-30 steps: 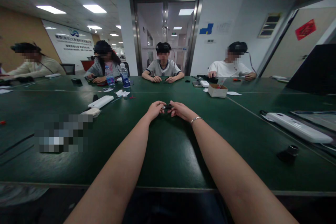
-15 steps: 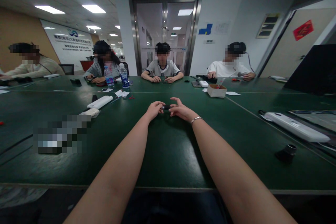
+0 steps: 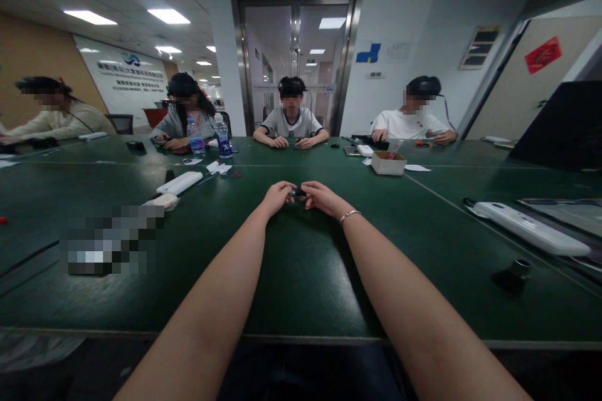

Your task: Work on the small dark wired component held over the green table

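Both my arms stretch out over the dark green table [image 3: 305, 276]. My left hand [image 3: 277, 195] and my right hand [image 3: 322, 197] meet at the middle, fingers curled, pinching a small dark object [image 3: 297, 192] between them from either side. The object is tiny and partly hidden by my fingertips. A thin bracelet circles my right wrist [image 3: 350, 215].
A white power strip [image 3: 533, 229] and a small black cylinder [image 3: 513, 274] lie at right. White devices [image 3: 179, 182] lie at left. A cardboard box [image 3: 388, 163] and two water bottles [image 3: 222, 136] stand farther back. Several people sit along the far side.
The fingers of my right hand, raised and spread half a second ago, have curled back down onto the small object. My arms have stayed in place.
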`<state>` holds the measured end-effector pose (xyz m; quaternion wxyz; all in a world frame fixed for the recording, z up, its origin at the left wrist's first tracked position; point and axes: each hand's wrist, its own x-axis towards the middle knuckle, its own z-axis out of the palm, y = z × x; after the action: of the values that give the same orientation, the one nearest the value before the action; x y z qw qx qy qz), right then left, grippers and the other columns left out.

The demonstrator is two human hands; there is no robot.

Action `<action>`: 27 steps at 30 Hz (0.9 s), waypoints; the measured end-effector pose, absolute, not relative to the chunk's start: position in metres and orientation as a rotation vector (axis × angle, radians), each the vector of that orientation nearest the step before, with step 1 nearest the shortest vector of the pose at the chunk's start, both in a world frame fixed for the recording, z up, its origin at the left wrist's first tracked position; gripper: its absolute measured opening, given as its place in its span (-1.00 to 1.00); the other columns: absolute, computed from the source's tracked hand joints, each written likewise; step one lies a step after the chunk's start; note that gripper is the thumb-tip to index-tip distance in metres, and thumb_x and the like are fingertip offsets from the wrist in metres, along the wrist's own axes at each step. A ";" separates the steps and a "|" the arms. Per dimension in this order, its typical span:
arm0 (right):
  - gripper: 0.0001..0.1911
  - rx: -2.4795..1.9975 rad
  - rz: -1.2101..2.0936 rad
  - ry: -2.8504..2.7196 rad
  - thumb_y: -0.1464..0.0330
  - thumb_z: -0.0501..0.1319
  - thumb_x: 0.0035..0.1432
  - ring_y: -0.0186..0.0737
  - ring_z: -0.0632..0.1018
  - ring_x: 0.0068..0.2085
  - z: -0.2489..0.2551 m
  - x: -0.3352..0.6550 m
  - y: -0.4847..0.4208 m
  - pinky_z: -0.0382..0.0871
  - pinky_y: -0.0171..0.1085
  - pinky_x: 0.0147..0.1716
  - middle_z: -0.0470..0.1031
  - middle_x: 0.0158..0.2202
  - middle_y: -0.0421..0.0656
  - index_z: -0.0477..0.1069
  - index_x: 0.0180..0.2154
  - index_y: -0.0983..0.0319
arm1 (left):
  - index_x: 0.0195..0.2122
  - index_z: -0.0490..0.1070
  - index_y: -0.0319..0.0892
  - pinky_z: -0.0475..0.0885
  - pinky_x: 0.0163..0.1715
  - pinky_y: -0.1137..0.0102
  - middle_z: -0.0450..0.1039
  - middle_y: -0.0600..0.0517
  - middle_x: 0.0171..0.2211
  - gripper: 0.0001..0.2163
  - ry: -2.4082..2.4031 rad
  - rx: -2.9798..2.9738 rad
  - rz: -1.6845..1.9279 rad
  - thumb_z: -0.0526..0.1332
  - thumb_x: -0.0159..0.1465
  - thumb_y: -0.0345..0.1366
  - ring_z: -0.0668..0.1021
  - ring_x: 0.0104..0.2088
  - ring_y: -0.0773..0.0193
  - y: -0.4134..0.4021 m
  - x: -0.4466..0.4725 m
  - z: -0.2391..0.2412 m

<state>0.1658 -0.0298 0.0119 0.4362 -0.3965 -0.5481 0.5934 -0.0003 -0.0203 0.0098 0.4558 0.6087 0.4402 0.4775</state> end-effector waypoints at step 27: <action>-0.80 -0.947 1.545 -1.325 0.58 0.20 0.12 -0.45 0.47 -0.59 0.011 0.171 -0.030 0.52 -0.39 -0.46 0.46 -0.53 -0.25 0.36 -0.20 0.26 | -0.39 0.46 -0.23 0.25 -0.58 0.53 0.41 0.07 -0.51 -0.86 1.145 1.548 1.183 0.10 0.15 -0.42 0.36 -0.59 0.44 -0.016 -0.002 0.003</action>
<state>0.1713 -0.0296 0.0110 0.4338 -0.3801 -0.5318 0.6201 -0.0020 -0.0157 0.0029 0.4270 0.6195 0.4581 0.4733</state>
